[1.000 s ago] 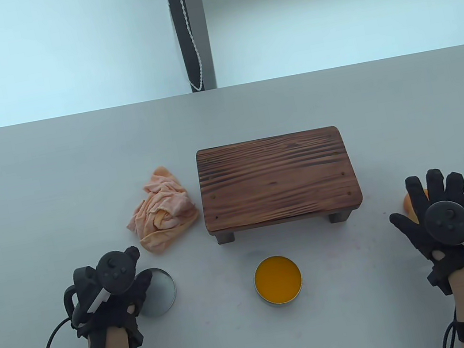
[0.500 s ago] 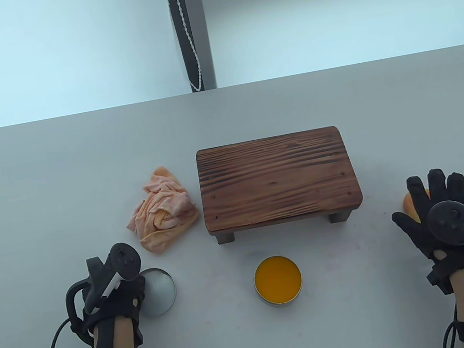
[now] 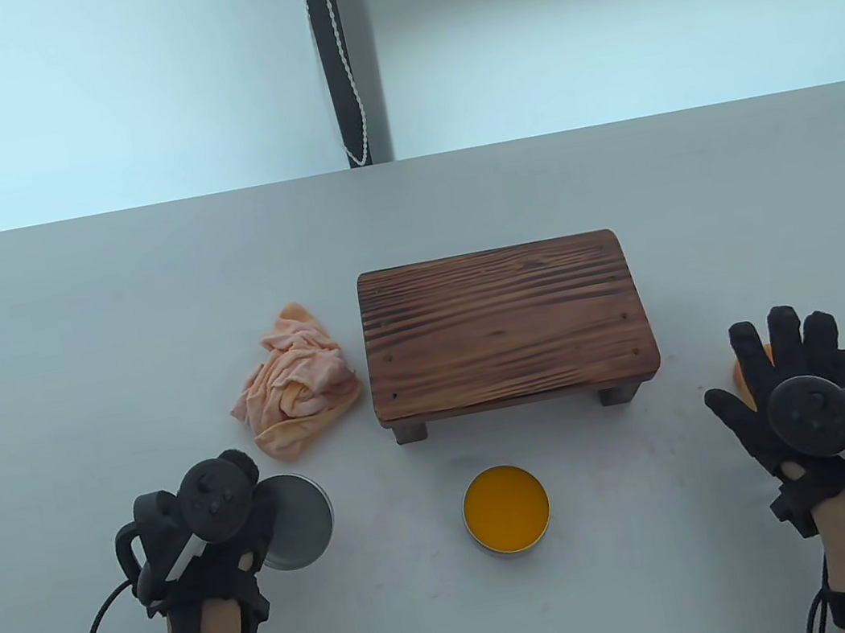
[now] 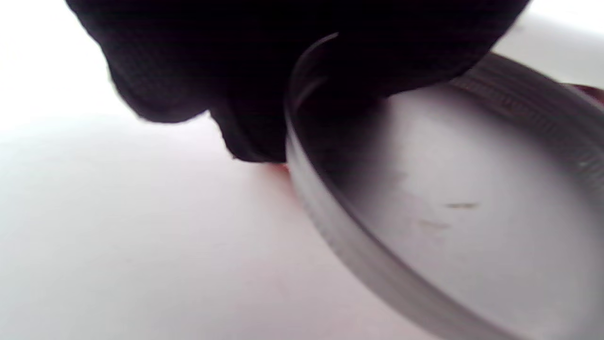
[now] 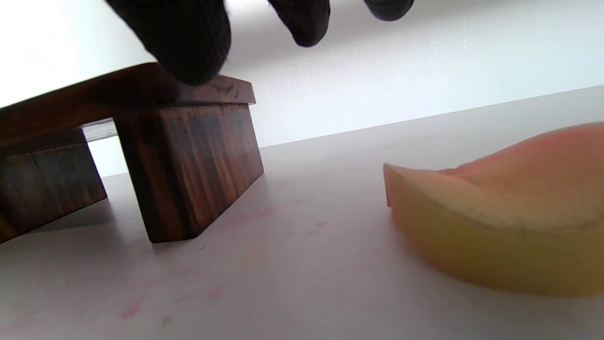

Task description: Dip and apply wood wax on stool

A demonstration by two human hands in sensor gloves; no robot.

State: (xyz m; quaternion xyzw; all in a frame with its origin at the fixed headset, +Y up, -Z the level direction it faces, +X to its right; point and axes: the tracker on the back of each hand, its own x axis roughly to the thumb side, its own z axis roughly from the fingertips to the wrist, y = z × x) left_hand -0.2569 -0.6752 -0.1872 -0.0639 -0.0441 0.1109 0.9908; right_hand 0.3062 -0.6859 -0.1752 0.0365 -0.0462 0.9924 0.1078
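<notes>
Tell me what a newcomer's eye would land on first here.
The dark wooden stool at the table's middle draws the eye first, with the open tin of bright orange wax just in front of it. At the left, the left hand tilts the tin's metal lid up; at the right, the right hand hovers, fingers spread, over a yellow sponge.

On the table (image 3: 65,330): one wooden stool (image 3: 505,322), one open tin of orange wax (image 3: 506,510), one metal lid (image 3: 299,518). Also one crumpled peach cloth (image 3: 295,384) and one yellow sponge (image 5: 509,222). Two gloved hands, left (image 3: 208,534) and right (image 3: 799,389), one tracker apiece.
</notes>
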